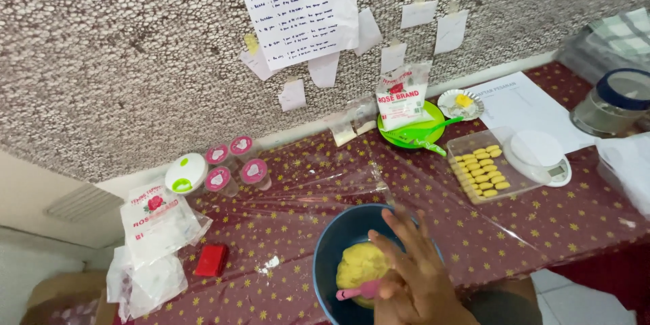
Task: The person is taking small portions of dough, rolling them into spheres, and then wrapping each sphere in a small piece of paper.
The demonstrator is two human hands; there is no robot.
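One of the hands [406, 264] grasps a pink spatula [359, 290] over yellow dough [357, 263] in a blue bowl [332, 244]; which hand, I cannot tell.

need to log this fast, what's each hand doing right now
Left hand: not in view.
Right hand: over the blue bowl of yellow dough, fingers spread, the lower ones curled around a pink spatula handle.
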